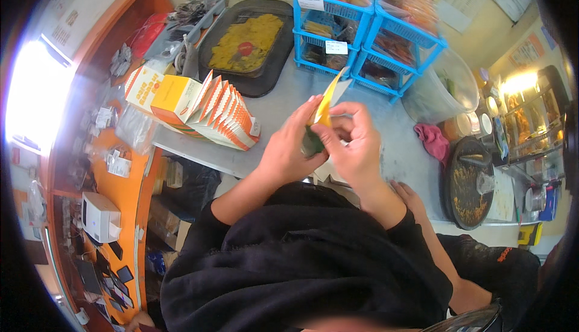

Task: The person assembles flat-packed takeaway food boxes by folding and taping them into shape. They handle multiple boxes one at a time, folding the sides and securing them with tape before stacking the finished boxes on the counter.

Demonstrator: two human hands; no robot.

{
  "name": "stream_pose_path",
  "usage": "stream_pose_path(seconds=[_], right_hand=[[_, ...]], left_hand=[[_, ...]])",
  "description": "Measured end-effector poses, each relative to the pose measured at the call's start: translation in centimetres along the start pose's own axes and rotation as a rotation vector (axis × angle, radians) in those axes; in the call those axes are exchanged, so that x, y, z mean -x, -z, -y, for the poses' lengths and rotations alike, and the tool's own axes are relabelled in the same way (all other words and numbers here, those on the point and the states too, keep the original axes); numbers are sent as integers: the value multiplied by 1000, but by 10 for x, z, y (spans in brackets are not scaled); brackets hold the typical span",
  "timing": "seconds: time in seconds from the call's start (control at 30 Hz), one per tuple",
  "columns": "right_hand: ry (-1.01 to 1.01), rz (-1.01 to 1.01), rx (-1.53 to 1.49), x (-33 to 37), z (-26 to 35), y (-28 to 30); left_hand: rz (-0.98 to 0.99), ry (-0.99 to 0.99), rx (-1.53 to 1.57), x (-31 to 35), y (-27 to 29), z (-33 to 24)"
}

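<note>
In front of my chest, above the metal counter, I hold a small folded cardboard carton (327, 104), yellow and white with a dark green part lower down. My left hand (288, 145) is closed on its left side, fingers along the panel. The thumb and curled fingers of my right hand (354, 142) pinch its right edge. Part of the carton is hidden behind my fingers. To the left of my hands, a row of assembled orange, white and yellow cartons (223, 118) stands packed close together on the counter (277, 102).
Blue stacked baskets (362, 54) hold bagged food at the back. A dark tray (211, 27) carries yellow food. At right are a clear tub (446, 87), a pink cloth (433, 140) and a black board (464, 193). Another person's hand (410, 199) rests at the counter's near edge.
</note>
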State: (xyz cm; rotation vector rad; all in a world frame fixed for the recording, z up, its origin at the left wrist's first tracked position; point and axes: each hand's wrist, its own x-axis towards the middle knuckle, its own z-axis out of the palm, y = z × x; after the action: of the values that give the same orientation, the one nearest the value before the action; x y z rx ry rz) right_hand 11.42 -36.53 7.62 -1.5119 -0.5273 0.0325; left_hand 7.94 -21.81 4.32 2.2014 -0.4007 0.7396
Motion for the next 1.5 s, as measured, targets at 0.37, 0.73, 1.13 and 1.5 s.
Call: stream_pose_path(seconds=[0.37,0.73,1.13,1.5], right_hand=[[92,-178,-392,-1,14,16],[397,-84,119,9,10,-12],[373,36,-204,8,23,-24],[884,-385,438,17,38,-29]], left_hand=[[-391,-234,216,-8,9,-4],[-463,-134,258,-4,11,-7],[-440,-203,299,7,32,-12],[-515,-53,195,13,39,-7]])
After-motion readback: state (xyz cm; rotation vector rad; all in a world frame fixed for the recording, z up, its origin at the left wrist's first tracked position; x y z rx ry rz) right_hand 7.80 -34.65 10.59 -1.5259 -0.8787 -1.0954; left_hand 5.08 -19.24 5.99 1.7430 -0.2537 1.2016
